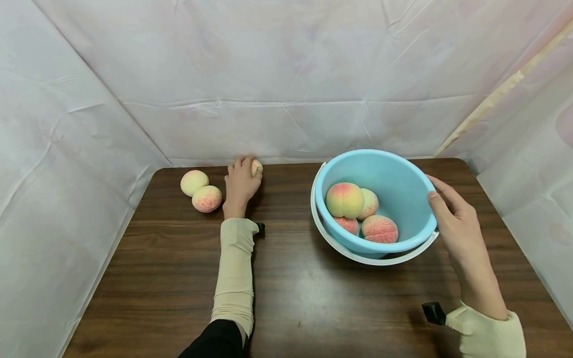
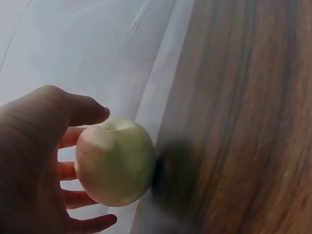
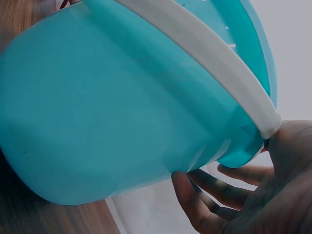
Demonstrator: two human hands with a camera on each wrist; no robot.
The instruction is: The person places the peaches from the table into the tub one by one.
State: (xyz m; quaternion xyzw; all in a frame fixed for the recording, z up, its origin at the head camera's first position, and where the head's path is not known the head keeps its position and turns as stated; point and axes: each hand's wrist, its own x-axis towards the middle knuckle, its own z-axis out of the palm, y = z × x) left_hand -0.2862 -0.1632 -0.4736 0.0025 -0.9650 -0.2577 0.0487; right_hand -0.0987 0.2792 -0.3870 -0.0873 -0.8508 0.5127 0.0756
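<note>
At the back edge of the table, my left hand point(image 1: 240, 185) curls round a peach point(image 1: 256, 168). The left wrist view shows the pale yellow-green peach point(image 2: 115, 163) with the thumb at its top and the fingers behind it. A light blue bucket point(image 1: 405, 191) with a white handle point(image 1: 329, 237) stands at the right, several peaches point(image 1: 344, 200) inside. My right hand point(image 1: 461, 226) grips the bucket's right rim, thumb over the edge and fingers outside. From the right wrist, the bucket's side point(image 3: 107, 107) fills much of the view, fingertips against it.
Two more peaches, a pale one point(image 1: 194, 183) and a red-speckled one point(image 1: 207, 199), lie touching left of my left hand. The dark wooden table point(image 1: 295, 298) ends at a white plastic sheet point(image 1: 268, 74) behind, with sheets also on both sides.
</note>
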